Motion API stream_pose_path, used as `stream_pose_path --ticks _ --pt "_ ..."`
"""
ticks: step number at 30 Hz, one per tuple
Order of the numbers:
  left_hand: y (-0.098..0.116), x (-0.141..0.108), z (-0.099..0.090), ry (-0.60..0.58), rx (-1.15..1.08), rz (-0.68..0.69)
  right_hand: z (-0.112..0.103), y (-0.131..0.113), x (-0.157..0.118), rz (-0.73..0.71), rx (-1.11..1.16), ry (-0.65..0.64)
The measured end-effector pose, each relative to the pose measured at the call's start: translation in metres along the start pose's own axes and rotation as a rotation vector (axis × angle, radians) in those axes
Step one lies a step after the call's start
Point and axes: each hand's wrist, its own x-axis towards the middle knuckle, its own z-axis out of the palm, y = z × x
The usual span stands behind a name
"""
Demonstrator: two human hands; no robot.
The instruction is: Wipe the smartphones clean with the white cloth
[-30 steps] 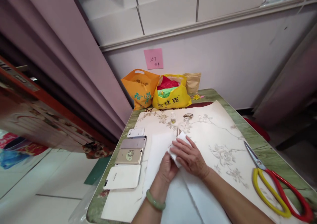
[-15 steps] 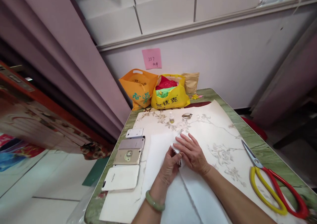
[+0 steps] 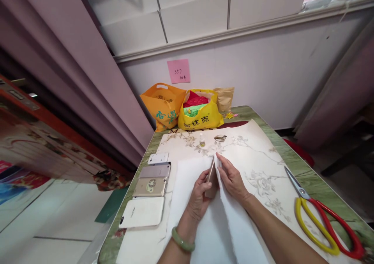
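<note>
My left hand [image 3: 199, 196], with a green bangle [image 3: 182, 240] on its wrist, is closed around a smartphone [image 3: 214, 184]. The phone stands on edge, its brownish back or screen partly visible. My right hand [image 3: 233, 180] grips the raised edge of a white cloth [image 3: 201, 236], just right of the phone. The cloth's fold runs toward me between my forearms. Some of my right fingers are hidden behind it. To the left lie a white phone [image 3: 144, 212], a gold phone [image 3: 143, 187] with a ring holder, a grey-purple phone [image 3: 153, 170] and a small white phone [image 3: 158, 158].
Large scissors [image 3: 317, 213] with red and yellow handles lie at the right. A small bottle [image 3: 202, 140] and folded eyeglasses [image 3: 220, 138] sit beyond my hands. An orange bag [image 3: 163, 106], a yellow bag [image 3: 201, 116] and a brown pouch [image 3: 224, 99] stand along the wall.
My right hand has drawn back from over the phone to the right, lifting the cloth's edge. More of the phone shows in my left hand, which has hardly moved.
</note>
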Motion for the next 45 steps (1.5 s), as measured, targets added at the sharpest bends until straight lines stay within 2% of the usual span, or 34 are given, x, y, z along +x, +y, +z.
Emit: stream_pose_path --ticks 3,9,12,17,22,26,29,33,35,37,40,43,45 --pt "-0.002 0.005 -0.001 0.1 -0.122 0.008 0.001 0.004 -0.002 0.009 -0.035 -0.048" --pt "-0.002 0.016 -0.004 0.369 -0.398 -0.066 0.004 0.002 -0.006 -0.005 -0.162 -0.111" --pt "-0.003 0.019 -0.002 0.437 -0.415 -0.008 0.006 0.001 -0.007 -0.074 -0.219 -0.106" --pt "-0.007 0.022 -0.004 0.424 -0.393 0.039 0.008 -0.008 -0.009 -0.207 -0.237 -0.188" --pt "-0.007 0.023 -0.015 0.379 -0.384 0.009 0.006 -0.025 -0.01 -0.336 -0.111 -0.284" --pt "-0.005 0.022 -0.019 0.353 -0.354 -0.037 0.002 -0.025 -0.007 -0.384 -0.125 -0.282" --pt "-0.003 0.019 -0.016 0.35 -0.277 -0.041 -0.001 -0.014 -0.003 -0.295 -0.174 -0.165" --pt "0.0 0.013 -0.01 0.306 -0.158 -0.082 -0.001 -0.001 -0.002 -0.07 -0.224 0.024" --pt "0.0 0.012 -0.009 0.289 -0.156 -0.086 0.0 0.0 -0.002 -0.026 -0.27 0.057" --pt "-0.002 0.014 -0.009 0.297 -0.205 -0.047 0.001 -0.004 -0.003 -0.083 -0.315 0.016" --pt "-0.006 0.019 -0.012 0.33 -0.316 0.002 0.0 -0.017 -0.005 -0.298 -0.309 -0.147" --pt "-0.009 0.021 -0.017 0.307 -0.356 -0.057 -0.002 -0.027 -0.006 -0.507 -0.255 -0.304" --pt "-0.009 0.02 -0.018 0.303 -0.349 -0.077 -0.003 -0.027 -0.006 -0.551 -0.242 -0.324"
